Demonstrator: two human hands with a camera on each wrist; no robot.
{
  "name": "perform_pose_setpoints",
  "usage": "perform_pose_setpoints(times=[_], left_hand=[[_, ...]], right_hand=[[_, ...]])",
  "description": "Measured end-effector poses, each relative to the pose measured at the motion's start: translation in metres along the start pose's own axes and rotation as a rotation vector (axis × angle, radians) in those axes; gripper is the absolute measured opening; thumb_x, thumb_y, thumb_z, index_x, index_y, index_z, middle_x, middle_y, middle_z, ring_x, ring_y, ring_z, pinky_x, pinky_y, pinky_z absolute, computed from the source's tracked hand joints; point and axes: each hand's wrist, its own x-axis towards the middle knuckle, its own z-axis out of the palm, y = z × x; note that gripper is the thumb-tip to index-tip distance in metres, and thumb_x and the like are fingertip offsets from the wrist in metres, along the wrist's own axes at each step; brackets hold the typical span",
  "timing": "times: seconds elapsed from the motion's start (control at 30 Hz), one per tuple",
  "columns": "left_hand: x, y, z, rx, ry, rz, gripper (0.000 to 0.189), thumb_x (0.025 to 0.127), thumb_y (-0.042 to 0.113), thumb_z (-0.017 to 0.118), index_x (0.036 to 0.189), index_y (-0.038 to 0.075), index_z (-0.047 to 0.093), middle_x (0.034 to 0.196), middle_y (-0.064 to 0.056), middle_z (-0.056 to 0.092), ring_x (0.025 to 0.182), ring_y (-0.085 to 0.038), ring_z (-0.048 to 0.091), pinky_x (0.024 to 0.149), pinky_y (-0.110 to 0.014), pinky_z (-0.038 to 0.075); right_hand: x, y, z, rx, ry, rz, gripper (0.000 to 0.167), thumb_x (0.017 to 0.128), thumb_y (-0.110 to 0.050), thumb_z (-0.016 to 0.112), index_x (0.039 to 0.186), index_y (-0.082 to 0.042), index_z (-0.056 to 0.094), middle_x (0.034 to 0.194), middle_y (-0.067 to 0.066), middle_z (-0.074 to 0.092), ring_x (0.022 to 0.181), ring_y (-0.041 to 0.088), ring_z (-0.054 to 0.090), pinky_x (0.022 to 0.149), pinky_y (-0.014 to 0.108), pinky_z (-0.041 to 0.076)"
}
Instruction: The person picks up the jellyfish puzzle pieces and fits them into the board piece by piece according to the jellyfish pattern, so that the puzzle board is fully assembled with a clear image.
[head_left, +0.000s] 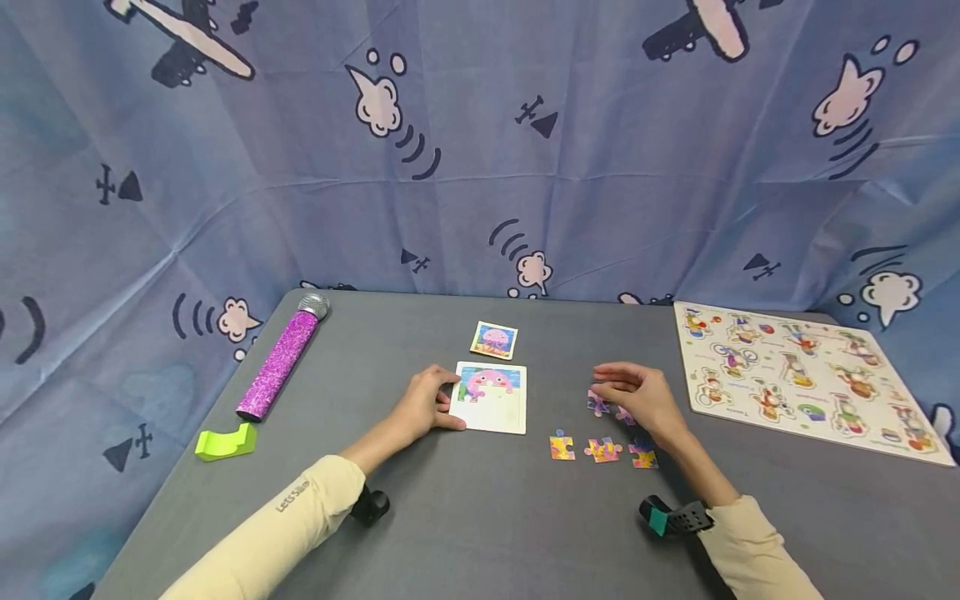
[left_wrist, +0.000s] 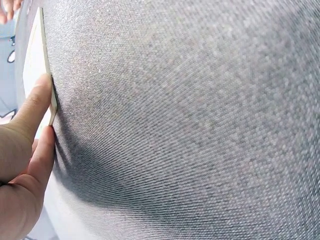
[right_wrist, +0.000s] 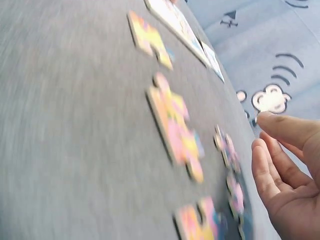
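Observation:
At the middle of the table lies a square white jigsaw board [head_left: 498,417] whose upper part carries a pink cartoon creature. My left hand [head_left: 429,404] holds the board by its lower left corner, thumb and fingertips against the edges, as the left wrist view also shows. Over the loose puzzle pieces to the right hovers my right hand [head_left: 637,396], fingers loosely bent and nothing between them in the right wrist view. Purple pieces [head_left: 597,403] lie under its fingertips. Nearer me is a row of yellow-pink pieces: one left [head_left: 562,447], one middle [head_left: 603,451], one right [head_left: 642,456].
Behind the board lies a small picture card [head_left: 494,340] with a similar pink creature. A glittery purple microphone [head_left: 281,367] and a lime-green stand-like piece [head_left: 225,442] are on the left. A large illustrated board [head_left: 802,383] covers the right side. A blue patterned curtain [head_left: 465,167] hangs behind.

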Motion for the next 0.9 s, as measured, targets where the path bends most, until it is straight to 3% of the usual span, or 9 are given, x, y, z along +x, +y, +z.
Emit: perform_pose_setpoints(times=[0.2,0.33,0.47,0.6,0.9], left_hand=[[0.001,0.000,-0.001,0.009,0.005,-0.003,0.068,0.061,0.008,0.090,0.119,-0.011,0.060,0.107,-0.020,0.057,0.075,-0.020,0.057,0.064,-0.023,0.051],[0.002,0.000,-0.001,0.012,0.004,-0.002,0.068,0.061,0.008,0.091,0.118,-0.011,0.060,0.106,-0.020,0.057,0.075,-0.019,0.057,0.063,-0.022,0.051],[0.001,0.000,-0.001,0.009,0.005,-0.002,0.067,0.061,0.007,0.090,0.118,-0.012,0.060,0.106,-0.020,0.057,0.074,-0.019,0.057,0.064,-0.023,0.051],[0.001,0.000,-0.001,0.008,0.006,-0.004,0.067,0.062,0.007,0.090,0.118,-0.012,0.060,0.106,-0.020,0.057,0.075,-0.019,0.057,0.065,-0.023,0.051],[0.002,-0.002,0.001,-0.001,0.003,-0.016,0.066,0.063,0.007,0.090,0.119,-0.011,0.060,0.107,-0.018,0.057,0.075,-0.018,0.056,0.064,-0.022,0.050]], right_hand=[[-0.005,0.006,-0.018,-0.106,-0.015,-0.042,0.035,0.086,-0.003,0.070,0.116,0.012,0.061,0.107,0.028,0.065,0.084,0.002,0.064,0.072,0.015,0.052],[-0.006,0.010,-0.025,-0.224,-0.057,-0.081,0.033,0.084,-0.004,0.073,0.113,0.009,0.064,0.107,0.024,0.067,0.089,0.012,0.065,0.074,0.015,0.051],[-0.004,0.011,-0.028,-0.338,-0.099,-0.110,0.034,0.080,-0.008,0.077,0.110,0.006,0.067,0.105,0.018,0.069,0.094,0.026,0.065,0.079,0.026,0.053],[-0.002,0.011,-0.027,-0.437,-0.121,-0.091,0.039,0.078,-0.016,0.080,0.111,0.001,0.069,0.105,0.013,0.070,0.099,0.031,0.064,0.083,0.040,0.051],[0.002,0.012,-0.022,-0.511,-0.113,-0.160,0.030,0.079,-0.009,0.078,0.107,-0.001,0.071,0.102,0.011,0.070,0.095,0.029,0.065,0.081,0.045,0.052]])
